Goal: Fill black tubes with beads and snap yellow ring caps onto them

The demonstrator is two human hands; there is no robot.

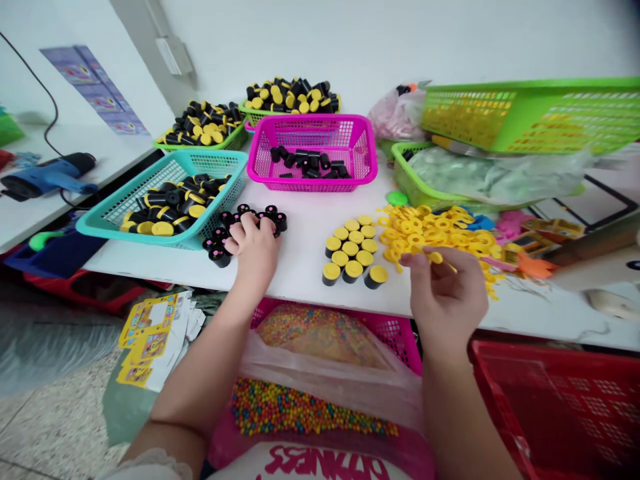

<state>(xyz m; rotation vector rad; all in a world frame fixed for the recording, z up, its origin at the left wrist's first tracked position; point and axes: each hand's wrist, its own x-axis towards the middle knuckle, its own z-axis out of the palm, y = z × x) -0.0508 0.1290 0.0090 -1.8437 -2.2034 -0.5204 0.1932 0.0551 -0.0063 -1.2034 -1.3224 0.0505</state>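
My left hand (pixel 254 252) is on a group of black cylinders (pixel 220 257) with pink dots on top, its fingers bent down around one of them; the fingertips are partly hidden. My right hand (pixel 447 293) pinches a small yellow plastic piece (pixel 435 257) between thumb and fingers, above the table edge. Just behind it spreads a loose pile of yellow ring-shaped pieces (pixel 450 230). Between my hands, black cylinders with yellow caps (pixel 353 269) stand upright in close rows on the white table (pixel 300 280).
A teal basket (pixel 100 230) and green baskets (pixel 240 137) hold capped cylinders. The magenta basket (pixel 313 185) contains black ones. Green baskets (pixel 465 143) are stacked at right. Below the edge lie a bag of colourful beads (pixel 310 410) and a red crate (pixel 560 400). A blue heat gun (pixel 47 177) lies left.
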